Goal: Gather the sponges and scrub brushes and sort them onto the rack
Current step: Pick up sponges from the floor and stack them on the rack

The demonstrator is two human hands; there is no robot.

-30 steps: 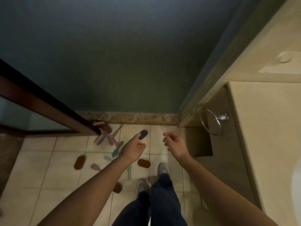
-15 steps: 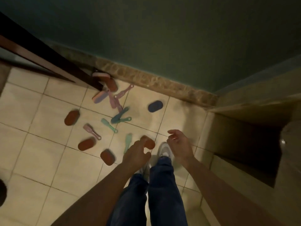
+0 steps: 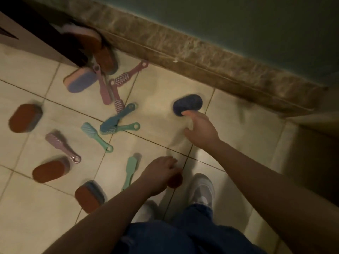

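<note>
Your right hand [image 3: 200, 129]: fingers loosely spread, gripping nothing. Index tip touches near edge of dark blue sponge [image 3: 188, 103], which lies just beyond fingertips on tiled floor [image 3: 161, 85].
Your left hand [image 3: 159, 173]: fingers curled down round rust sponge [image 3: 175, 180], which is mostly hidden beneath them.
Mint brush [image 3: 131, 170]: just left of those fingers.
Blue brush [image 3: 117, 118]: farther left, beyond them, blurred.

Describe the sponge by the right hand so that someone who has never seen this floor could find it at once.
Follow the brown skirting along the wall to the tiles at its foot. There, apart from the brushes, lies the blue sponge, at the right hand's fingers. It is the only all-blue oval; the other sponges show orange.
</note>
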